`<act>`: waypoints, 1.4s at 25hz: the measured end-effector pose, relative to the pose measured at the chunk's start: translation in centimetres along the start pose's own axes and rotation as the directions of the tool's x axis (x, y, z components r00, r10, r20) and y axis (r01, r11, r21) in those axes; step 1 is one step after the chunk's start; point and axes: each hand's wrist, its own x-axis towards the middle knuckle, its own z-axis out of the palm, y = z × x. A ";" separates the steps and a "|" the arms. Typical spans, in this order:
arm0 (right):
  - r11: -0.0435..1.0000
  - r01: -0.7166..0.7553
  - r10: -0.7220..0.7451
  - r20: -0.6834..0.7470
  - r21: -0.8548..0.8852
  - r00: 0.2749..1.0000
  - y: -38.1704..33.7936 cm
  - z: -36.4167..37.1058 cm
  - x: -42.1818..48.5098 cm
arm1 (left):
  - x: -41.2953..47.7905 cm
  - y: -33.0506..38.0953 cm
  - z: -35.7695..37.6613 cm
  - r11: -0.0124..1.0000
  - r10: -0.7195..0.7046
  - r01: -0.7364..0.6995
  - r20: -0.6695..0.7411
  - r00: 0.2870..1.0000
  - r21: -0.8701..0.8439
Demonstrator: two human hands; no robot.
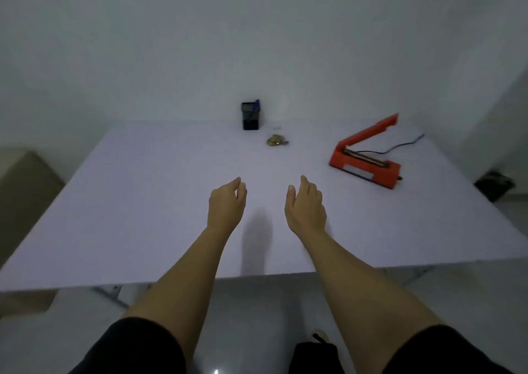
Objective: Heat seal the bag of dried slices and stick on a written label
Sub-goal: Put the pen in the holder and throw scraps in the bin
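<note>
While the left hand [227, 202] and right hand [305, 205] are being held apart, relaxed and empty, over the table [143, 188], the bag [277, 141] is being seen lying well ahead, slightly nearer the right hand, its axis too small to judge.

Bag of dried slices [277, 141]: small, clear, crumpled; yellow-brown contents; lying on far middle of white table [143, 202], untouched.
Heat sealer [368, 165]: orange, on far right of table, well apart from bag; arm raised at slant, hinged at left end, sealing strip exposed; dark cord [401, 145] trailing toward rear edge.
Blue pen [257, 105]: upright in black holder [250, 118], just behind and left of bag.
</note>
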 end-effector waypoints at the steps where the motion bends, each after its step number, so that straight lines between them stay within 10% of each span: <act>1: 0.998 -0.058 0.058 -0.033 -0.009 0.998 2.5 -1.4 1.1 | 0.7 1.6 2.2 0.999 0.041 -0.041 0.035 0.999 -0.005; 7: 0.952 -0.297 0.283 -0.155 -0.070 0.946 15.8 -6.0 7.3 | 4.4 7.5 14.4 0.992 0.127 -0.126 0.210 0.969 -0.019; 15: 0.853 -0.519 0.519 0.025 0.045 0.854 29.6 -3.5 19.0 | 15.8 10.9 30.5 0.999 -0.040 0.033 0.347 0.937 0.027; 20: 0.883 -0.421 0.433 -0.013 0.210 0.901 33.5 -1.1 23.2 | 19.3 12.1 36.1 0.840 -0.437 0.522 0.385 0.813 -0.148; 35: 0.950 -0.241 0.234 0.058 0.201 0.971 38.0 2.1 45.6 | 32.6 14.2 43.6 0.645 -0.607 0.701 0.353 0.712 -0.304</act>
